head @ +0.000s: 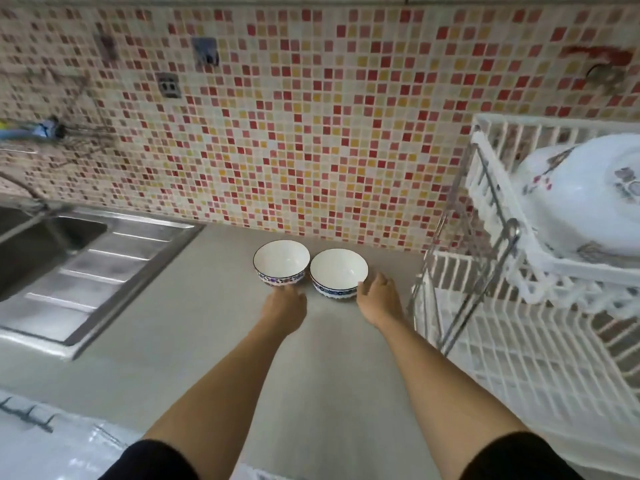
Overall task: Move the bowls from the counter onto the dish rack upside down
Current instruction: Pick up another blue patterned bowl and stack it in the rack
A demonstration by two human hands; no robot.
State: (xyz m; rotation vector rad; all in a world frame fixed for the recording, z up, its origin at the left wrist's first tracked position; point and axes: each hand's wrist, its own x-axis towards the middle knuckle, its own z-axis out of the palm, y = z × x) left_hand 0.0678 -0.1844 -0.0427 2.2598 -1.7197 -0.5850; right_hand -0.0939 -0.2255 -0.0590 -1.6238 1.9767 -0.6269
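Two white bowls with blue patterned bands stand upright side by side on the grey counter [194, 341] near the tiled wall. The left bowl [281, 263] has my left hand [284, 306] just in front of it, fingertips at its base. My right hand [378, 299] reaches the right bowl [338, 273], fingers touching its right side near the rim. Neither bowl is lifted. The white two-tier dish rack [540, 344] stands at the right.
White floral dishes [581, 199] lie on the rack's upper tier [554, 268]. A steel sink with draining board [86, 271] is at the left, with a tap above it. The mosaic tile wall [294, 133] runs behind the bowls.
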